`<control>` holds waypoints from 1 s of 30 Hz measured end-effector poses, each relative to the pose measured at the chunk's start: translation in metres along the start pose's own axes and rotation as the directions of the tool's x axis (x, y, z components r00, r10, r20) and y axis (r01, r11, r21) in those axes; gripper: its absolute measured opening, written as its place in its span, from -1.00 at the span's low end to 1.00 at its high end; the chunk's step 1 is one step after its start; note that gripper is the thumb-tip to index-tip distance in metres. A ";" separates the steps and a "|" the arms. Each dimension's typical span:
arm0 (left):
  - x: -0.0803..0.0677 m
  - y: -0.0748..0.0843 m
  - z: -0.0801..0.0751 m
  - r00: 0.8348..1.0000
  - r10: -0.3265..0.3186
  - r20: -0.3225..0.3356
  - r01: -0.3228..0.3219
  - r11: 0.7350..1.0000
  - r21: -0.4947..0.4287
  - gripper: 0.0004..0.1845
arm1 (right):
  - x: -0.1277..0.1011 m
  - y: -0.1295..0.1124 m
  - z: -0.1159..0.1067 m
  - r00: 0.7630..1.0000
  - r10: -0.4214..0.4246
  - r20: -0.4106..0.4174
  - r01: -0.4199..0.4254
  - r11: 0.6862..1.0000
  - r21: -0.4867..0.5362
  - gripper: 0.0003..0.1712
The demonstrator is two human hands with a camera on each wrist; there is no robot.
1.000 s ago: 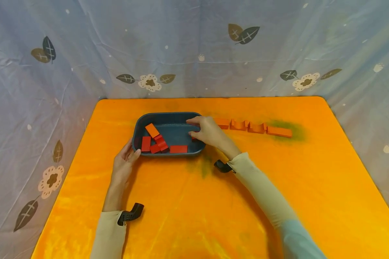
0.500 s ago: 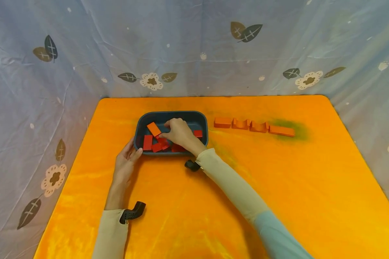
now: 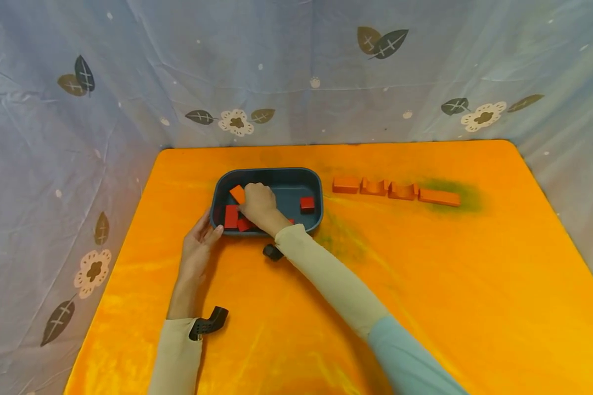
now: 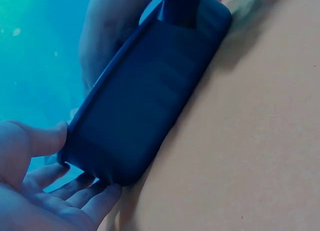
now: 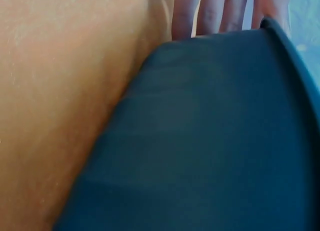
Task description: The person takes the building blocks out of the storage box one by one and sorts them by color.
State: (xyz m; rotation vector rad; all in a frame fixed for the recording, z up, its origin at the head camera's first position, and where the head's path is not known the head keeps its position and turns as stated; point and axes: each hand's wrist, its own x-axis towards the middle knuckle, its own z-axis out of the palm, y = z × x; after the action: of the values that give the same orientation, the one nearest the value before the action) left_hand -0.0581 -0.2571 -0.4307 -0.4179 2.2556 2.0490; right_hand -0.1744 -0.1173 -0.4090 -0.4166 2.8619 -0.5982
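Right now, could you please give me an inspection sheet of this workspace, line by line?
Surface: orange table cover with a greenish smudge at the right end of the block row.
Job's things: dark blue bin holding red blocks; one red block sits apart at the bin's right side.
Clutter: row of four orange blocks on the cover, right of the bin.
Grips: left hand rests straight-fingered against the bin's near left corner; right hand reaches into the bin among the blocks, its hold hidden.
Cables: nothing seen.
Surroundings: blue cloth printed with leaves and flowers on three sides.
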 end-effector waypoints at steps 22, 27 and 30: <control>0.002 -0.001 0.000 1.000 0.004 -0.006 -0.004 1.000 -0.017 -0.31 | 0.001 0.045 -0.038 0.965 -0.250 -0.083 0.263 0.936 0.233 -0.53; 0.002 -0.001 -0.002 1.000 0.007 -0.010 -0.007 1.000 -0.010 -0.30 | -0.005 0.059 -0.047 0.934 -0.343 -0.096 0.355 0.874 0.333 -0.51; 0.002 -0.001 -0.002 1.000 0.003 -0.011 -0.003 1.000 -0.010 -0.30 | -0.010 0.070 -0.051 0.933 -0.346 -0.099 0.355 0.841 0.409 -0.50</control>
State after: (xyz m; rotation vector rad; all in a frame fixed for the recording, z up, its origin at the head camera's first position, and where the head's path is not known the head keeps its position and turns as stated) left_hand -0.0593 -0.2590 -0.4315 -0.4286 2.2543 2.0657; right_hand -0.1937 -0.0341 -0.3908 -0.8660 2.5746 -1.2609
